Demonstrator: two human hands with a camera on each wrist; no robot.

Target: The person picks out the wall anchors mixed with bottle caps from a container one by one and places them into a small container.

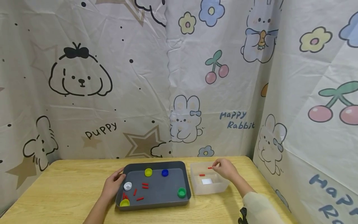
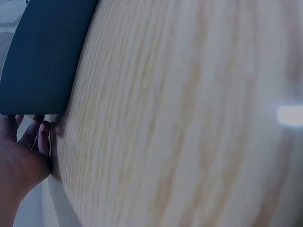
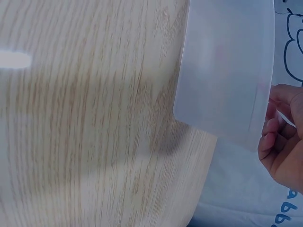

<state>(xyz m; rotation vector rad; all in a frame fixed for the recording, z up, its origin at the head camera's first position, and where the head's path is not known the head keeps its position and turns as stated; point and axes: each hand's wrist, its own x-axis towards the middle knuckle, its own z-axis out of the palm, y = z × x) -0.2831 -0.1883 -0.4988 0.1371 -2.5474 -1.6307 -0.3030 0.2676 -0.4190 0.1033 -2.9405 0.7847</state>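
A dark grey tray (image 1: pixel 156 203) lies on the table, and my left hand (image 1: pixel 113 184) grips its left rim. In the left wrist view the fingers (image 2: pixel 43 137) reach behind the tray's wall (image 2: pixel 42 61). My right hand (image 1: pixel 226 169) pinches a small red stick (image 1: pixel 210 168) above a translucent plastic box (image 1: pixel 209 189) right of the tray. Another red stick (image 1: pixel 202 175) and a white rectangle (image 1: pixel 207 181) show inside the box. In the right wrist view the box wall (image 3: pixel 222 71) hides the pinched stick, with the hand (image 3: pixel 286 137) at its far rim.
Several red sticks (image 1: pixel 145 187) lie scattered in the tray. Also in it are a white cap (image 1: pixel 127 186), two yellow caps (image 1: pixel 148 172), a blue cap (image 1: pixel 165 172) and a green cap (image 1: pixel 181 192). A printed curtain (image 1: pixel 145 93) hangs behind the wooden table (image 1: pixel 75 180).
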